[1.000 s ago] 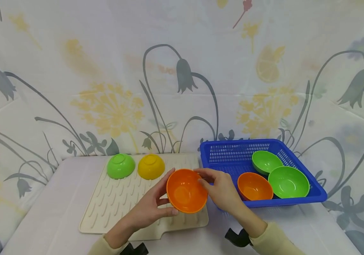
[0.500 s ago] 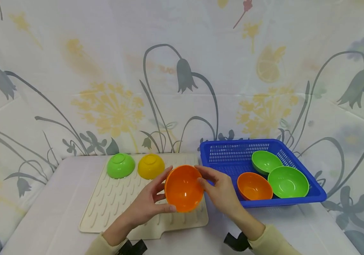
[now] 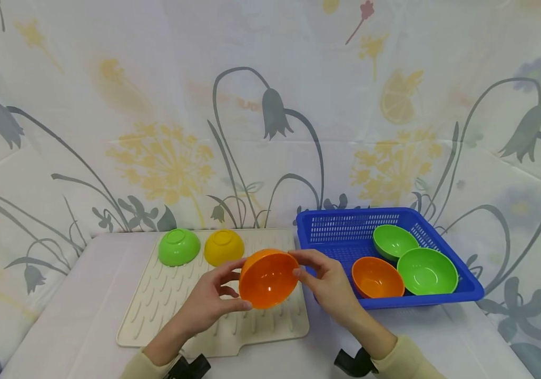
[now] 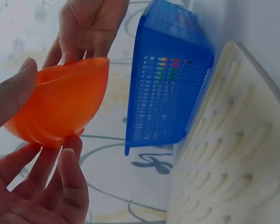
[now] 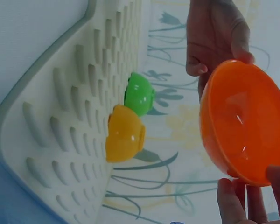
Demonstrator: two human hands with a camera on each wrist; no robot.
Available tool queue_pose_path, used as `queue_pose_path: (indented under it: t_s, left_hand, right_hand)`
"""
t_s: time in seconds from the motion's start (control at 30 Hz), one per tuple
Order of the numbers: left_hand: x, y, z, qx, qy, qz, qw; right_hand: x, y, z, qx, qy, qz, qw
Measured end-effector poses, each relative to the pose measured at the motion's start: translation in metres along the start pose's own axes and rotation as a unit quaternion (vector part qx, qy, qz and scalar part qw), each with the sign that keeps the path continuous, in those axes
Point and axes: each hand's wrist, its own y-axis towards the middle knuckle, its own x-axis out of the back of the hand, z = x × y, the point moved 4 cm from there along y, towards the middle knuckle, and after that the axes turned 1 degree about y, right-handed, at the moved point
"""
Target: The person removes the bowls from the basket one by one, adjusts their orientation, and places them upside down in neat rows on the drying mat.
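Both hands hold an orange bowl (image 3: 267, 278) above the ribbed cream drying mat (image 3: 166, 305), its opening tilted toward me. My left hand (image 3: 213, 297) grips its left rim with thumb and fingers; my right hand (image 3: 322, 276) pinches the right rim. The left wrist view shows the orange bowl (image 4: 60, 109) from outside, and the right wrist view shows the orange bowl (image 5: 245, 123) from inside. A green bowl (image 3: 179, 246) and a yellow bowl (image 3: 223, 247) sit upside down at the mat's far edge.
A blue plastic basket (image 3: 327, 223) stands right of the mat and holds another orange bowl (image 3: 376, 276) and two green bowls (image 3: 426, 271), all upright. A flower-printed cloth covers the table and the backdrop behind it.
The held orange bowl has shifted a little left and farther over the mat, and its opening has tipped more toward the table. Both hands kept their hold.
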Motion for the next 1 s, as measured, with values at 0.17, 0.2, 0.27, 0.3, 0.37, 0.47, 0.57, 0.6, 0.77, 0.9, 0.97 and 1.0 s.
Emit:
queue_pose_path:
  t_s: [0.17,0.2,0.27,0.3,0.37,0.47,0.57,0.6,0.77,0.9,0.97,1.0]
  left_hand:
    - [0.004,-0.002,-0.004,-0.039,0.043,-0.023,0.9981]
    - [0.005,-0.002,-0.005,-0.047,0.05,-0.027,0.9973]
    - [0.006,-0.003,-0.006,-0.063,0.064,-0.034,0.9954]
    - [0.007,-0.003,-0.007,-0.071,0.071,-0.037,0.9942]
    - [0.007,-0.004,-0.008,-0.088,0.087,-0.04,0.9916]
    - [0.007,-0.005,-0.011,-0.113,0.113,-0.038,0.9864]
    - [0.005,-0.007,-0.014,-0.144,0.133,-0.028,0.9801]
    - [0.004,-0.008,-0.016,-0.157,0.14,-0.023,0.9774]
    - [-0.001,-0.011,-0.022,-0.218,0.158,-0.008,0.9629]
    - [-0.001,-0.01,-0.024,-0.234,0.159,-0.01,0.9591]
    - [0.0,-0.009,-0.02,-0.215,0.146,-0.011,0.9656]
    - [0.0,-0.008,-0.018,-0.202,0.134,-0.011,0.9701]
  right_hand:
    - [-0.001,-0.001,0.0,-0.029,0.026,0.028,0.999]
    - [-0.002,-0.001,-0.001,-0.035,0.025,0.035,0.998]
    - [-0.003,-0.001,-0.001,-0.048,0.024,0.049,0.997]
    - [-0.003,-0.001,-0.002,-0.053,0.021,0.056,0.997]
    - [-0.004,-0.001,-0.003,-0.059,0.015,0.07,0.996]
    - [-0.006,-0.001,-0.003,-0.067,0.008,0.088,0.994]
    - [-0.009,-0.002,-0.003,-0.075,-0.004,0.103,0.992]
    - [-0.009,-0.003,-0.003,-0.077,-0.011,0.106,0.991]
    - [-0.014,-0.005,-0.001,-0.069,-0.036,0.107,0.991]
    - [-0.016,-0.005,0.0,-0.061,-0.036,0.104,0.992]
    - [-0.015,-0.005,-0.001,-0.058,-0.025,0.104,0.993]
    - [-0.015,-0.005,-0.002,-0.057,-0.016,0.105,0.993]
